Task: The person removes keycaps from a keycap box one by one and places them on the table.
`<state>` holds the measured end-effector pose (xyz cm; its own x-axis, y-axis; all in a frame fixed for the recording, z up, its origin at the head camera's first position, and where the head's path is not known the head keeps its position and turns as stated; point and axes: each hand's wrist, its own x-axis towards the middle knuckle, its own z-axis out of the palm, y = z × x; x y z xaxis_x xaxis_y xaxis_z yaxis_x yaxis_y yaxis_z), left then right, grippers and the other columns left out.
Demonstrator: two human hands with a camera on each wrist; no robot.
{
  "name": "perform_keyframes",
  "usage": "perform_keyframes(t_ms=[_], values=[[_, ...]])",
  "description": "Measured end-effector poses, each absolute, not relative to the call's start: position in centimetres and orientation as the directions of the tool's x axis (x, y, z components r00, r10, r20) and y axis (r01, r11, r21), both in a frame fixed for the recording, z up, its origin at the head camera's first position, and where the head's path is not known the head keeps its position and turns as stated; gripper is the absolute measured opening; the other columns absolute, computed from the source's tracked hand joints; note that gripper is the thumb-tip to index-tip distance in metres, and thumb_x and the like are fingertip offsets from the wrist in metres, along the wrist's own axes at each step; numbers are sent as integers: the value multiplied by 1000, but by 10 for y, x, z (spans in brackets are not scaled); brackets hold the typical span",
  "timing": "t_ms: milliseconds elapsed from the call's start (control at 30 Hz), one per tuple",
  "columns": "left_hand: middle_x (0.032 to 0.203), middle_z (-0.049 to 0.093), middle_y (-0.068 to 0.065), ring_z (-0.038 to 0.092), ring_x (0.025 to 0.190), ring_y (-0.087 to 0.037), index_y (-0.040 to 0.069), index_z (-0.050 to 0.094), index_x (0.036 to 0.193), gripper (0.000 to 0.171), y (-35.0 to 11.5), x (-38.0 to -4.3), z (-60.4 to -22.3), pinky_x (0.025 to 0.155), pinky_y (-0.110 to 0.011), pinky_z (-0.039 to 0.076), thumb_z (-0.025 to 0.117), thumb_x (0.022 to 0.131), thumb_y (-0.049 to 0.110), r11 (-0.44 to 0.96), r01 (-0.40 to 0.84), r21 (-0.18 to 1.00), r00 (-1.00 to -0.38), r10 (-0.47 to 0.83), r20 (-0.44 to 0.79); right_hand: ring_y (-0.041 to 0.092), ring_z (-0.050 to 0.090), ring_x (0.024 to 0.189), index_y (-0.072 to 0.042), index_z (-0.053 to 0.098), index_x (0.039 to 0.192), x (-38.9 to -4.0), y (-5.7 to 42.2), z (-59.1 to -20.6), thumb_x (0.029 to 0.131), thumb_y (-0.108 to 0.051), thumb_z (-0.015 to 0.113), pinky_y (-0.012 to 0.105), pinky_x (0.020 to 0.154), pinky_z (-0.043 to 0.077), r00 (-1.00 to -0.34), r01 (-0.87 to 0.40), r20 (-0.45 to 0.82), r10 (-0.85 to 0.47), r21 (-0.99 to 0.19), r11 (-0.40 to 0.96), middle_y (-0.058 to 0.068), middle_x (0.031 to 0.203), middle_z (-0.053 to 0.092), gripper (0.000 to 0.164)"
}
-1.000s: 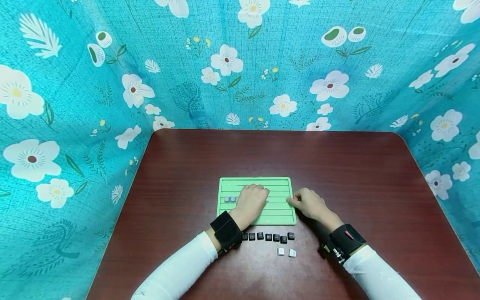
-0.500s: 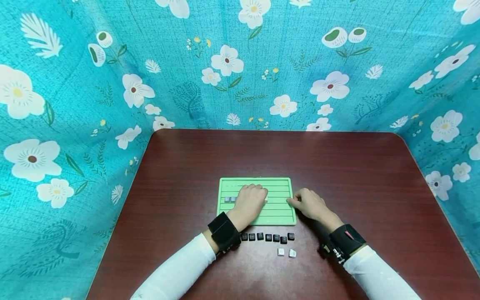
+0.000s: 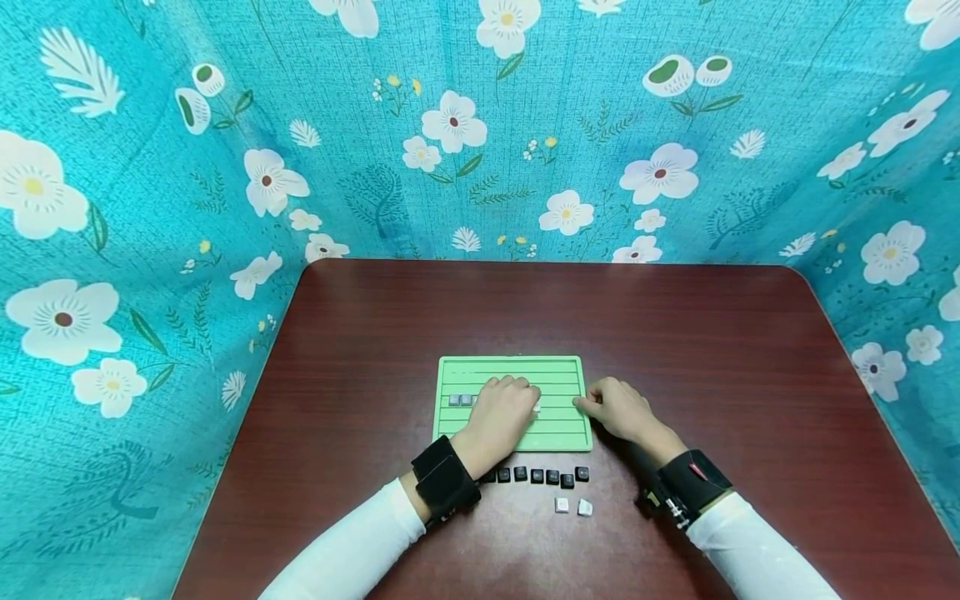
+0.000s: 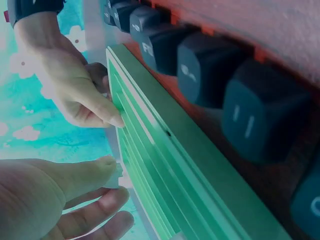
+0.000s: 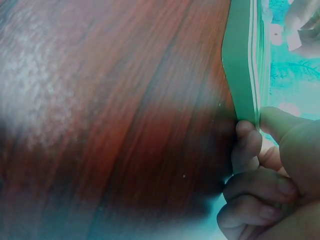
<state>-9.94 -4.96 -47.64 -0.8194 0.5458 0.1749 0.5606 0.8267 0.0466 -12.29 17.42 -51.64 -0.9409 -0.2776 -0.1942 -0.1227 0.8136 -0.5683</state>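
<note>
My left hand (image 3: 498,417) is over the green ridged board (image 3: 566,425). In the left wrist view, its thumb and fingers pinch a small white keycap (image 4: 115,178), held just off the board. My right hand (image 3: 622,408) grips the board's right edge; the right wrist view shows the thumb (image 5: 280,122) on top and curled fingers beneath and beside the rim. A few grey-white keycaps (image 3: 460,400) sit in a row on the board at the left, partly hidden by my left hand.
Several black keycaps (image 3: 537,476) lie in a row on the dark wooden table (image 3: 675,533) in front of the board. Two white keycaps (image 3: 562,505) lie nearer to me. A blue flowered cloth (image 3: 480,167) hangs behind and at the sides.
Over the last half second my left hand shifts slightly toward me and to the right, with the white keycap in its fingers. My right hand and the board stay put.
</note>
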Motion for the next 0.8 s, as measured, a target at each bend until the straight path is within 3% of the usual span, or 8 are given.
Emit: perform_keyframes(t_ms=[800], values=[[81,64,4,57,71,-13,19,70,86,15,-47,-78,-463,59,-26,41,61,88,30,795,606,16,-778,589,220,11,29,42,-16,42,54,-123,173,-517,89,-38,58,26,42,17,-948,-113,-188,-259,-560,820,-7,48,31,45]])
